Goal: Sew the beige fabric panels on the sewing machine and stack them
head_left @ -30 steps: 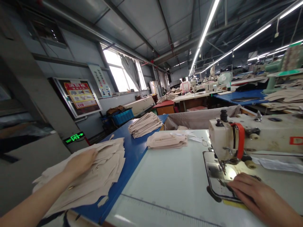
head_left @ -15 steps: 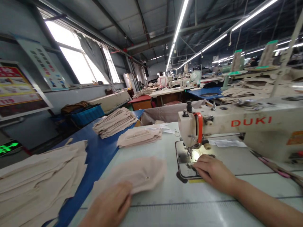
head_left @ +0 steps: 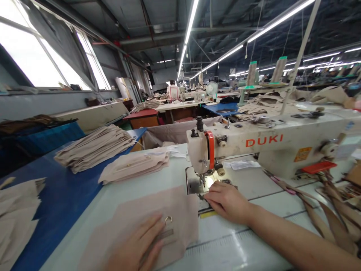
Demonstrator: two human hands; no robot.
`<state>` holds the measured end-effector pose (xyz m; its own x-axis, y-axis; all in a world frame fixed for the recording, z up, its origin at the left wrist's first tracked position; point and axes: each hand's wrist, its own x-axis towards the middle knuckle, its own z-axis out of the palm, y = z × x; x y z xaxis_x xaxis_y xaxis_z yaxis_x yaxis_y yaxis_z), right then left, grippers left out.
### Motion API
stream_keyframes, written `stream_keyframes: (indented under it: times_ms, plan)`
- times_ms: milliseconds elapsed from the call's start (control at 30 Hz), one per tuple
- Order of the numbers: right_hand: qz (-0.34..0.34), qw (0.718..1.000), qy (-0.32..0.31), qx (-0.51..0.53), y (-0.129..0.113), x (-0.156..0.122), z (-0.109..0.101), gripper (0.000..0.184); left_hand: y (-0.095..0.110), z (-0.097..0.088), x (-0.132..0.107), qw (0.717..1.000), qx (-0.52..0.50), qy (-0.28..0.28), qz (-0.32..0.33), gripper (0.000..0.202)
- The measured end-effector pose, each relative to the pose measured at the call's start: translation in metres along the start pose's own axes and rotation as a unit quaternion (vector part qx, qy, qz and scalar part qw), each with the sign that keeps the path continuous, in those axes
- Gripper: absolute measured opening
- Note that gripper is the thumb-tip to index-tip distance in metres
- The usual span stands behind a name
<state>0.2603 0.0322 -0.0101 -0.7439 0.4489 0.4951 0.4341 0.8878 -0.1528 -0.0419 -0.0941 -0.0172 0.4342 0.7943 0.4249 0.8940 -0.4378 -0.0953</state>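
Note:
My left hand (head_left: 138,241), smeared by motion, lies with its fingers stretched out on a beige fabric piece (head_left: 183,210) at the front of the sewing machine table. A small gold-coloured metal ring (head_left: 168,219) and a narrow slot show on that piece beside my fingertips. My right hand (head_left: 227,201) rests by the lit needle plate (head_left: 194,184) of the sewing machine (head_left: 201,150), just in front of the presser foot. Its fingers are pressed together, and whatever they pinch is hidden. The fabric's right edge reaches close to the plate.
Behind the left hand lies a stack of beige pieces with zips (head_left: 135,165). Taller fabric stacks (head_left: 96,148) sit on the blue table (head_left: 60,188) at left. Scissors (head_left: 282,182) and brown straps (head_left: 321,222) lie right of the machine. A thread stand pole (head_left: 299,60) rises behind.
My left hand has brought the fabric piece nearer and to the right, flattening it on the table beside the needle plate. The view has turned right. My right hand stays by the needle.

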Motion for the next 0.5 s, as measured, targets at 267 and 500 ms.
stream_keyframes:
  times_ms: [267, 500]
  plan:
    - [0.018, 0.999, -0.005, -0.037, -0.001, -0.003, -0.004, 0.016, 0.037, 0.028, 0.083, 0.985, -0.050, -0.165, -0.028, 0.058]
    - [0.157, 0.975, -0.105, -0.116, 0.036, -0.016, -0.053, 0.020, 0.026, 0.045, 0.086, 0.991, -0.042, -0.126, -0.034, 0.066]
